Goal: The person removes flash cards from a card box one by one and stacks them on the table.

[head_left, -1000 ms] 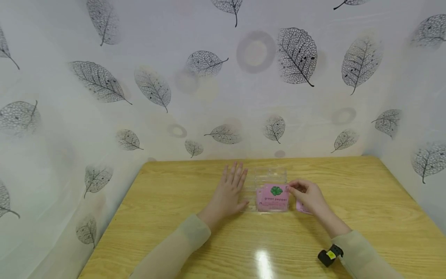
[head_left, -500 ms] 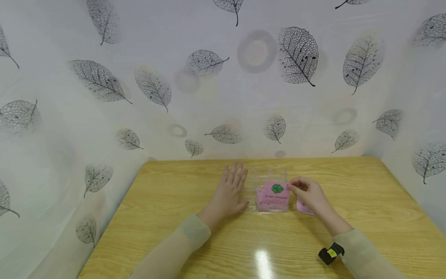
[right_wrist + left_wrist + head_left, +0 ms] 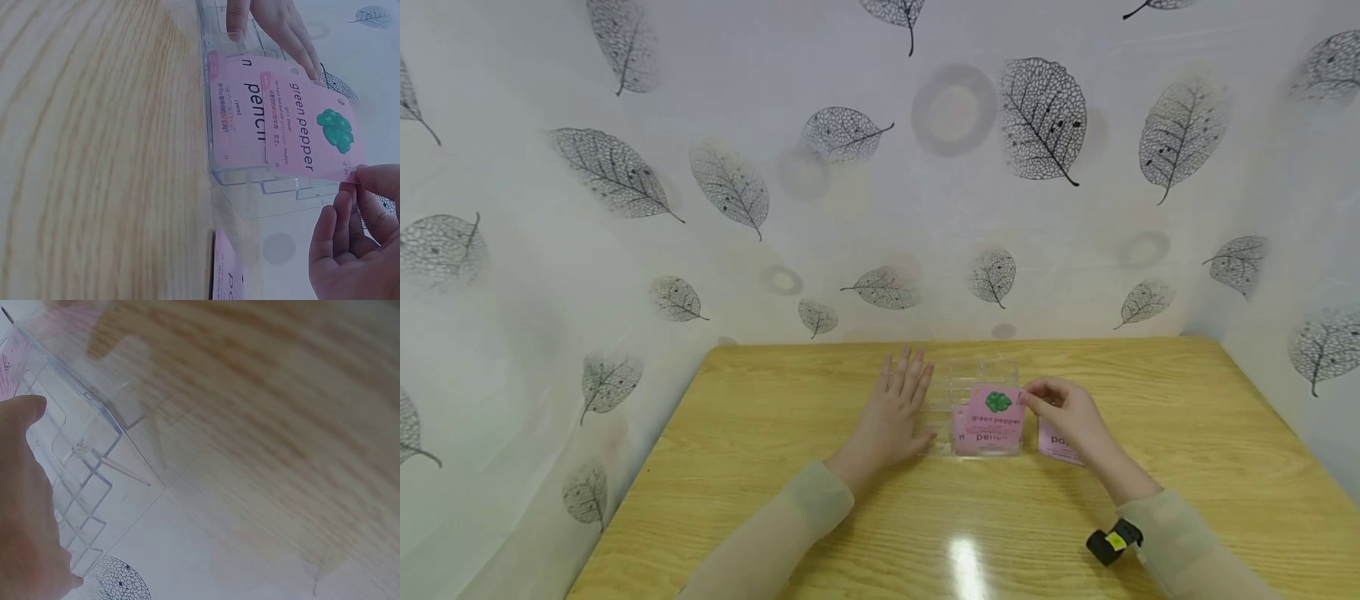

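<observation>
Between thumb and fingers my right hand [image 3: 1063, 414] pinches the corner of a pink "green pepper" flashcard [image 3: 311, 128]. That card stands partly raised in the front right slot of a clear tiered plastic rack [image 3: 983, 368]. Behind the rack's front wall sits a pink "pencil" flashcard [image 3: 240, 112], overlapped by the raised card. My left hand [image 3: 891, 412] lies with fingers spread along the rack's left side, thumb [image 3: 31, 409] near its front. To the rack's right, a pink flashcard [image 3: 1056, 443] beginning "pa" is partly hidden by my right hand.
The rack stands toward the back of a wooden table [image 3: 760, 400], in front of a pale leaf-print curtain [image 3: 925, 208]. A black wrist camera [image 3: 1107, 546] is strapped at the right sleeve.
My right hand has lifted the "green pepper" flashcard slightly upward, so more of the "pencil" flashcard shows below it. The left hand stays in place.
</observation>
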Available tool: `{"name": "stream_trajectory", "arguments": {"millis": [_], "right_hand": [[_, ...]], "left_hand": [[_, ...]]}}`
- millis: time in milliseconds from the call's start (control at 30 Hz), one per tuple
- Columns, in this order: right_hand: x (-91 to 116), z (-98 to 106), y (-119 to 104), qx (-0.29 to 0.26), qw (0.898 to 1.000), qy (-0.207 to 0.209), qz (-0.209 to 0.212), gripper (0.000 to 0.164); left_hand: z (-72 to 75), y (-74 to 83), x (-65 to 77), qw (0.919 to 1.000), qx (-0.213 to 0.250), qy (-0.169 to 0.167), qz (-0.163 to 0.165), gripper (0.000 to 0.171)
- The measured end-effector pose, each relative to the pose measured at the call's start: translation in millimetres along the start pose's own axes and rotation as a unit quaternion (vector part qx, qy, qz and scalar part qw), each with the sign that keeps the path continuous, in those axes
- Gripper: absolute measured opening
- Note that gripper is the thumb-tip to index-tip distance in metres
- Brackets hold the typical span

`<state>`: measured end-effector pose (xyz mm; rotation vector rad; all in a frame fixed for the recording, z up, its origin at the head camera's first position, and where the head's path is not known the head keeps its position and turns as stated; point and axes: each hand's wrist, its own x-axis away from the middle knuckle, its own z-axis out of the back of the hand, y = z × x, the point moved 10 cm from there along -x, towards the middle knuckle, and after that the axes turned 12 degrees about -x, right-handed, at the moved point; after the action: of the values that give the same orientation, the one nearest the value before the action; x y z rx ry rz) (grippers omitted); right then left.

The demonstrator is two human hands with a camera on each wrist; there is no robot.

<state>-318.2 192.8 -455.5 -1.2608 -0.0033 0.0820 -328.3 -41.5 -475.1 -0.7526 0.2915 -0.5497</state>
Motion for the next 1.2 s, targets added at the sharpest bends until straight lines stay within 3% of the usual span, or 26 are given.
{"name": "stream_trajectory", "arguments": {"millis": [1200], "right_hand": [[4.7, 18.5, 2.2, -0.017, 1.0, 0.01, -0.023, 0.03]], "left_hand": [[1.6, 0.1, 0.3, 1.0, 0.004, 0.006, 0.002, 0.105]]}}
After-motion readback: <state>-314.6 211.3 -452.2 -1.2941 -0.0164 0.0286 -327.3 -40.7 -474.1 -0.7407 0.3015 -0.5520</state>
